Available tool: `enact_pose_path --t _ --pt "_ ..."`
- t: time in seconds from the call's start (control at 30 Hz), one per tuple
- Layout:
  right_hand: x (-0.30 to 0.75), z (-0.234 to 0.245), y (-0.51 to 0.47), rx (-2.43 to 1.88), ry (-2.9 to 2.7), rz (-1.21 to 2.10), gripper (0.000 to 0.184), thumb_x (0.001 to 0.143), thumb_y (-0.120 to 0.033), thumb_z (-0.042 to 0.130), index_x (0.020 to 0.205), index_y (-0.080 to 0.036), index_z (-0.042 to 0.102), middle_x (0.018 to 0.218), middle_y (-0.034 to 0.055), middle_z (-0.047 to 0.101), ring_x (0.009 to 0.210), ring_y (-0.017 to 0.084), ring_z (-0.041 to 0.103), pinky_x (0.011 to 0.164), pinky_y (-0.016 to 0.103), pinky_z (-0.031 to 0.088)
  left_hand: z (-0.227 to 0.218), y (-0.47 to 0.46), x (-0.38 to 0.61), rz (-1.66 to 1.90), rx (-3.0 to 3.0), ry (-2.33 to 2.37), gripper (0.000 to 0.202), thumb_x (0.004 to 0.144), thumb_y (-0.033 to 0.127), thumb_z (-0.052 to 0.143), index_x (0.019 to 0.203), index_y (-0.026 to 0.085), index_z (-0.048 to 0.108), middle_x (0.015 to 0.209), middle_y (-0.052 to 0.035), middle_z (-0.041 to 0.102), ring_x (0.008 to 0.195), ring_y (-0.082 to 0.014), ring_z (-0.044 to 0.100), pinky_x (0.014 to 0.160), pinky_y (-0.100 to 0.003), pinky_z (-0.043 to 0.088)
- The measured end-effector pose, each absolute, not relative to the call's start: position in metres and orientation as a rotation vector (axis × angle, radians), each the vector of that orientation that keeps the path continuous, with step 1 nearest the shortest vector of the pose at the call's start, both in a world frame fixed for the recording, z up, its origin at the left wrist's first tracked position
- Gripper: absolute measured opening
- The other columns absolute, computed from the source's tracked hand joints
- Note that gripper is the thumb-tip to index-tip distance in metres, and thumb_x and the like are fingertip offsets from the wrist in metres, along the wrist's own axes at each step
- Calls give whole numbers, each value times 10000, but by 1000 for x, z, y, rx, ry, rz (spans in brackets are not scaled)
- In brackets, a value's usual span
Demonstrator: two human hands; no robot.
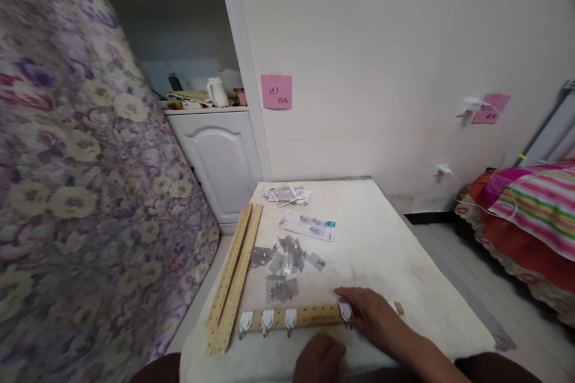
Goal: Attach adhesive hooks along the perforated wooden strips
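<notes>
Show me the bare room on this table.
Widest: the table's right side, between the packaging card, the right hand and the right edge. Smaller: the near patch left of the left hand, before the hook board. Crowded: the left half, with clear packets and wooden strips.

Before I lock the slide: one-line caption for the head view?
Right hand at a white hook on a perforated wooden strip, left hand nearby.

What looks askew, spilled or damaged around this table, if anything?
Nothing looks spilled. The white, metal-tipped hooks on the long tan wooden strip are unevenly spaced: a wide gap separates three from the one at the right hand. The small clear plastic packets also lie in a loose, untidy heap.
</notes>
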State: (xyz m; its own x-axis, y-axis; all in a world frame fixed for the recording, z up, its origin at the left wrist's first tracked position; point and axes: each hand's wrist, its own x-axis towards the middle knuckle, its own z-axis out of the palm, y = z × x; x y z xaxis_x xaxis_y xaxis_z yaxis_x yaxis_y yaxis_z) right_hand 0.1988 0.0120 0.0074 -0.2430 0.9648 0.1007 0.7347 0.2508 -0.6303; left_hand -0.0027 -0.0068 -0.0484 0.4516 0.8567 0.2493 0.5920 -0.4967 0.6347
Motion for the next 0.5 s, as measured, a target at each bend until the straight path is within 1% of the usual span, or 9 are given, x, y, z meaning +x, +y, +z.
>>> enact_pose_path --t 0.17,0.27,0.37,0.43,0.5 --pt "193 -3 13 -1543 -2106 567 539 732 -132 527 1255 -259 560 1135 70 668 1020 249 593 919 386 435 -55 -2 0 826 2291 1241 267 836 175 393 803 251 646 695 -2 666 632 -128 602 556 -199 444" --pt "194 -6 14 -1557 -2090 587 522 738 -144 528 1246 -253 568 1126 68 672 1017 243 595 924 380 435 -60 1 2 837 2306 1312 249 825 150 409 742 244 625 654 15 666 583 -113 601 513 -182 429" --pt "195 -8 15 -1566 -2092 583 536 720 -123 514 1236 -252 578 1136 64 669 1030 238 590 932 372 431 -64 3 5 841 2323 1381 250 814 130 422 670 243 591 583 45 645 506 -95 581 456 -162 400" --pt "196 -9 15 -1574 -2095 572 552 704 -116 515 1234 -256 581 1141 62 667 1033 241 587 929 371 432 -69 4 5 867 2373 1363 241 802 136 426 684 245 605 598 38 654 525 -100 593 473 -163 414" --pt "195 -9 16 -1588 -2090 570 559 692 -115 523 1228 -259 585 1136 59 671 1026 244 590 925 373 434 -74 4 5 910 2456 1307 254 794 151 415 771 248 648 685 1 688 613 -124 624 541 -183 456"
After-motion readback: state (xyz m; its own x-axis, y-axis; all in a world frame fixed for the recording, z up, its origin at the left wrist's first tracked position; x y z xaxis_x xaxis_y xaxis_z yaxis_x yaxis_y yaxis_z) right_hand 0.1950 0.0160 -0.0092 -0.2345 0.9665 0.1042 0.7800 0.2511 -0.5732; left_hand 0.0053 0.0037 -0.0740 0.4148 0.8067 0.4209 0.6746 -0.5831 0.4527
